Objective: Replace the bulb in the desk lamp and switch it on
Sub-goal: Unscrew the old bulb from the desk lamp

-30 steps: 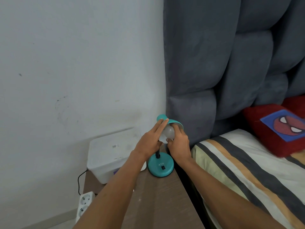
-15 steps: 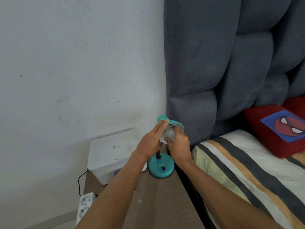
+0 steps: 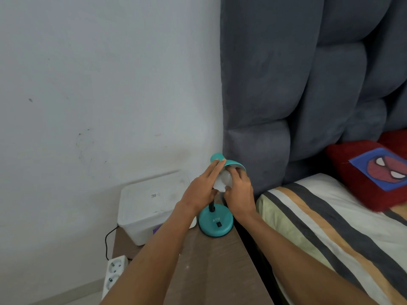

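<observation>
A small teal desk lamp stands at the back of the wooden nightstand, its round base (image 3: 215,223) carrying a black rocker switch. Its teal shade (image 3: 233,165) tilts toward the bed. A white bulb (image 3: 223,180) sits just under the shade's mouth, unlit. My right hand (image 3: 239,192) grips the bulb from the right with fingers and thumb. My left hand (image 3: 203,188) lies flat along the shade's left side, fingers extended up to its rim. Whether the bulb's base sits in the socket is hidden.
A white lidded plastic box (image 3: 152,203) sits left of the lamp on the nightstand (image 3: 215,271). A white power strip (image 3: 113,274) and black cable hang by the wall. The grey padded headboard (image 3: 286,95) and striped bed (image 3: 330,227) are at right.
The bulb sits a little lower out of the shade than before, and my right fingers have shifted round it. My left hand stays on the shade.
</observation>
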Motion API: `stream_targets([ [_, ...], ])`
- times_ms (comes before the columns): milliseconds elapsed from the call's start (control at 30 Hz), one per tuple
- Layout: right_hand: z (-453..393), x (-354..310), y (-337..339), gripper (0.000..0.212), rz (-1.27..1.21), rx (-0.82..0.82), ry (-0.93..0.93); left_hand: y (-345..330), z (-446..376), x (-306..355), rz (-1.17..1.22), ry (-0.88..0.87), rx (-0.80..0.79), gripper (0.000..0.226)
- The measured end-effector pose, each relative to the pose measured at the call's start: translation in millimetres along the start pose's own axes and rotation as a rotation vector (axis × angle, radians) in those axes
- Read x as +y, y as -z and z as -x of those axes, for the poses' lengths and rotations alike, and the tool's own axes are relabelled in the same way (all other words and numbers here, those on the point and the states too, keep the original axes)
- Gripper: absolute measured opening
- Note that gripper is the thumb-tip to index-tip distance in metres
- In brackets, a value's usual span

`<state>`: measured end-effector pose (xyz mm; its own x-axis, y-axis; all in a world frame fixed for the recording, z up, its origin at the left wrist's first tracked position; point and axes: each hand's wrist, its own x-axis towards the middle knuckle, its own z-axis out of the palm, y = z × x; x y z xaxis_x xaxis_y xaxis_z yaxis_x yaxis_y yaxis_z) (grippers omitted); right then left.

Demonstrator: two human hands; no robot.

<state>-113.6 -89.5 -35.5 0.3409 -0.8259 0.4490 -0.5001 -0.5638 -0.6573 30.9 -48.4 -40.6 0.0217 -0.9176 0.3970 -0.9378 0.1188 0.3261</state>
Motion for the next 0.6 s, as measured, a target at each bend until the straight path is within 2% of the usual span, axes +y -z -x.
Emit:
stream_targets([
  [133,-1.0,2.2,2.3,0.056,0.059,0.013,0.04,1.2,0.3,1.7,0.004,0.007,-0.004,0.109],
  [267,1.5,5.3,2.1,0.069,0.171,-0.005,0.124,2.3,0.2,3.7,0.003,0.008,-0.006,0.105],
  [400,3.1,6.5,4.1,0.069,0.139,0.007,0.072,4.1,0.6,5.5,-0.003,0.008,-0.004,0.103],
  [600,7.1,0.9,16.7,0.066,0.097,0.017,0.071,6.6,0.6,7.2,-0.017,-0.002,-0.008,0.112],
])
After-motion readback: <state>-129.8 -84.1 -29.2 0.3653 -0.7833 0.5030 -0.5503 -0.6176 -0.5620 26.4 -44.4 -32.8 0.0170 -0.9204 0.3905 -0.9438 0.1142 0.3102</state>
